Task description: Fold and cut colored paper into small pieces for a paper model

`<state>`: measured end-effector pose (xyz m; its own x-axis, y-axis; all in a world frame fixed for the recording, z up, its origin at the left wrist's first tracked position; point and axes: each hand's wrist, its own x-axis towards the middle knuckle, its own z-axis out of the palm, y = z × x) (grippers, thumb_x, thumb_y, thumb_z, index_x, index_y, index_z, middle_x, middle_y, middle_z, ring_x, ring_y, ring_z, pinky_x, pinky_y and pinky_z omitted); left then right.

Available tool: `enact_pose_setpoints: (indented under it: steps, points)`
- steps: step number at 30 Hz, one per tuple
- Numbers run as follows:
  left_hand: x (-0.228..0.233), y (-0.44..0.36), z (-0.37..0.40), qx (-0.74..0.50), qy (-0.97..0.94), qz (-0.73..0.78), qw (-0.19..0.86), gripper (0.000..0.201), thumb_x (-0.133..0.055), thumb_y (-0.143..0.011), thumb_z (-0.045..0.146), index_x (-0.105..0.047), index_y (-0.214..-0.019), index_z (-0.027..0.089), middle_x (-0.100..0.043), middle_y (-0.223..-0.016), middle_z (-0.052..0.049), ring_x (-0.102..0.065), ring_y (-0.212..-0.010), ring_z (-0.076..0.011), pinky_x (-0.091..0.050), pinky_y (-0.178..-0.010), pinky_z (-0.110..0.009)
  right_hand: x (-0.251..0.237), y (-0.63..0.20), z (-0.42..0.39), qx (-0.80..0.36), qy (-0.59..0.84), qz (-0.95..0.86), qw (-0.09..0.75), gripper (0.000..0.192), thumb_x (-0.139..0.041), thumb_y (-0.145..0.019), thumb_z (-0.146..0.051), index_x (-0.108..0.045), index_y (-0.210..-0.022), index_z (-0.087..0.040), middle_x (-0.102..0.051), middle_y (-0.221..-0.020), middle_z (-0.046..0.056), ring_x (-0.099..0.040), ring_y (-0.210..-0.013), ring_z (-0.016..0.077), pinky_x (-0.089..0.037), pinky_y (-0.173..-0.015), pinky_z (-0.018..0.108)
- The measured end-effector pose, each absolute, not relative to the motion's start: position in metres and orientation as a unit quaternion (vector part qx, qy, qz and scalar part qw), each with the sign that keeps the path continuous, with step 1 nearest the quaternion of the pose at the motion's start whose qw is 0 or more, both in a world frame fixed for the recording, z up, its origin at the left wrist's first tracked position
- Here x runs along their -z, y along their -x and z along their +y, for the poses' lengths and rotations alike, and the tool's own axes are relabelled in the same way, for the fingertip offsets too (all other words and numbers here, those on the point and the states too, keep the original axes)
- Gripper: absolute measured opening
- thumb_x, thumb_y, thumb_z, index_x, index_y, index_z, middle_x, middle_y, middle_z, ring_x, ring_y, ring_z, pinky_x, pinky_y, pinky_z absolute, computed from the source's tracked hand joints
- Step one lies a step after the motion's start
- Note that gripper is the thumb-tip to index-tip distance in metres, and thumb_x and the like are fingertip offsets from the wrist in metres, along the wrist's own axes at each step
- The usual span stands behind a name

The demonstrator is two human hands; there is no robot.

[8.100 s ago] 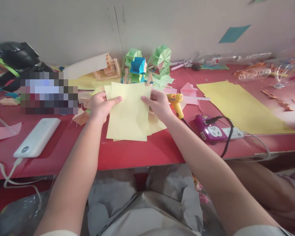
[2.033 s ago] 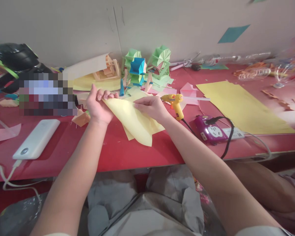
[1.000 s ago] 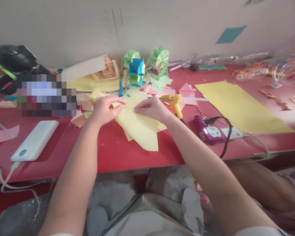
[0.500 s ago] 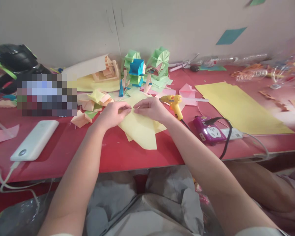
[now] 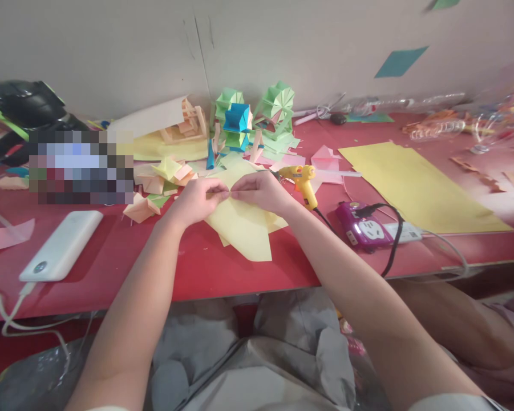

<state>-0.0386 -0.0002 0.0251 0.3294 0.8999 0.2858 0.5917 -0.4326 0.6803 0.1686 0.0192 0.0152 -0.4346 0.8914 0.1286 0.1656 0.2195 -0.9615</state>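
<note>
Left hand: the left hand (image 5: 195, 200) pinches the top edge of the pale yellow paper (image 5: 243, 225), fingertips meeting those of the other hand
Right hand: the right hand (image 5: 260, 190) nips the same edge, fingers closed narrow on it
Paper: lies folded under both hands on the red table (image 5: 222, 268); its lower corner points towards the person
Right of the hands: a yellow glue gun (image 5: 304, 181) just beside; a purple power strip (image 5: 363, 226) farther out
Left of the hands: folded paper pieces (image 5: 162, 177) near; a white power bank (image 5: 62, 245) well apart
</note>
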Motion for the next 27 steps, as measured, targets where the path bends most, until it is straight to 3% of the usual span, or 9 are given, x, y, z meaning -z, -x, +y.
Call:
enact_pose_setpoints:
  steps: [13,27]
  points:
    - [-0.0251,0.0397,-0.0002,-0.347,-0.761,0.478,0.267,0.016,-0.070,-0.083,0.037,-0.074,-0.082,0.022,-0.075,-0.088,-0.006,-0.069,-0.085,-0.0238,-0.053,-0.078,-0.033,-0.0202,-0.1699,0.0165,-0.485,0.376,-0.701,0.363,0.022,-0.075,-0.077,-0.034,-0.076,-0.091,-0.017,-0.074,-0.076,0.003,-0.062,-0.065,0.0129,-0.046,-0.057,0.023]
    - [-0.0259,0.0400,-0.0004,-0.340,-0.767,0.478,0.259,0.016,-0.069,-0.083,0.037,-0.074,-0.082,0.021,-0.076,-0.086,-0.006,-0.069,-0.082,-0.0236,-0.054,-0.075,-0.034,-0.0200,-0.1695,0.0162,-0.485,0.372,-0.704,0.362,0.019,-0.074,-0.077,-0.033,-0.075,-0.089,-0.018,-0.075,-0.079,0.004,-0.066,-0.070,0.0145,-0.049,-0.060,0.024]
